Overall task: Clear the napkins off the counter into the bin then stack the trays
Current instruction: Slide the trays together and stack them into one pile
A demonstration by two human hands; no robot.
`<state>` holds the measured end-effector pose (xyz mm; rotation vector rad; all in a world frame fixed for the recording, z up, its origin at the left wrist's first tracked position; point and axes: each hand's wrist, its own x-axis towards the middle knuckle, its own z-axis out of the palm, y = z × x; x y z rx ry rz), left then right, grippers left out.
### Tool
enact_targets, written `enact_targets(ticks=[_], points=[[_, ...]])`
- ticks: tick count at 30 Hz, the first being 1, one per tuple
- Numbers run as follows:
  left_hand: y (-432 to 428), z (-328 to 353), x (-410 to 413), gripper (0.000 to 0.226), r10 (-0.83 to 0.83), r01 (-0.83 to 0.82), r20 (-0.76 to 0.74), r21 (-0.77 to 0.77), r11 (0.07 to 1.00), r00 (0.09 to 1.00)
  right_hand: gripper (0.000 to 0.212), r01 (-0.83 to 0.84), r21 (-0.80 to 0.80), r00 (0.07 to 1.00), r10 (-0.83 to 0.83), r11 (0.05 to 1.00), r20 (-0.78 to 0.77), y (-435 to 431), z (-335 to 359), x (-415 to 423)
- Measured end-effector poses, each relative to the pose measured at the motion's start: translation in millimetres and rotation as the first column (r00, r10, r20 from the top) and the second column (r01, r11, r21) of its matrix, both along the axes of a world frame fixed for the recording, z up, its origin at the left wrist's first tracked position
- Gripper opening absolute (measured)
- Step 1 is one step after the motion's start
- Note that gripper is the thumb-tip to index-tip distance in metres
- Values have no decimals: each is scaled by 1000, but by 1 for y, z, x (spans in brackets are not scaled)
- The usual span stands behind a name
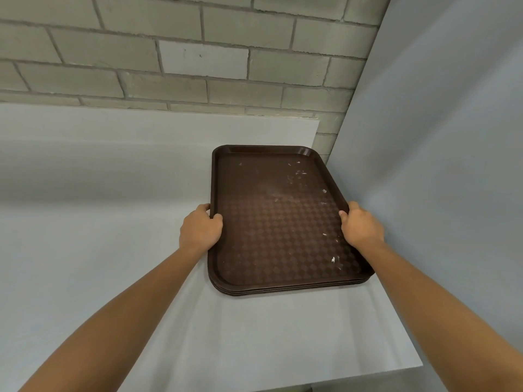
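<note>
My left grip (201, 228) and right grip (361, 227) clasp the long rims of the top tray (277, 216): stiff, probably light, slick plastic.

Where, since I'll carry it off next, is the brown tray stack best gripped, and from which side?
On the raised rims of its two long sides, reaching from the near short end, as the left hand and right hand do. The brown tray stack lies flat on the counter, so opposed grips balance it; the brick wall and grey panel block the far and right sides.
</note>
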<state>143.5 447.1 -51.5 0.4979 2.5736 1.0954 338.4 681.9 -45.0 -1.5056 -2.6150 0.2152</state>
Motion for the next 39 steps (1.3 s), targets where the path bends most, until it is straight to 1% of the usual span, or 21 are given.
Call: enact_targets(ticks=[7,19,27,33,39], points=[[-1,-3,1,44,-34,32,-88,-13,999,996,33,-15,-19,998,14,1000,-55,-2,-2,1],[-1,-5,0,43,-36,34,-129,-20,999,991,34,-27,-46,993,21,999,-118,0,-6,0],[1,-6,-2,45,-28,24,-121,-34,999,992,33,-25,-60,992,18,998,-129,2,-7,-3],[0,-4,-2,43,-66,61,-121,-49,997,990,35,-12,-73,991,2,997,-133,0,-7,-4],[-4,-2,-8,47,-69,65,-64,-57,996,996,36,3,-68,996,-9,998,-88,-3,-2,-3]])
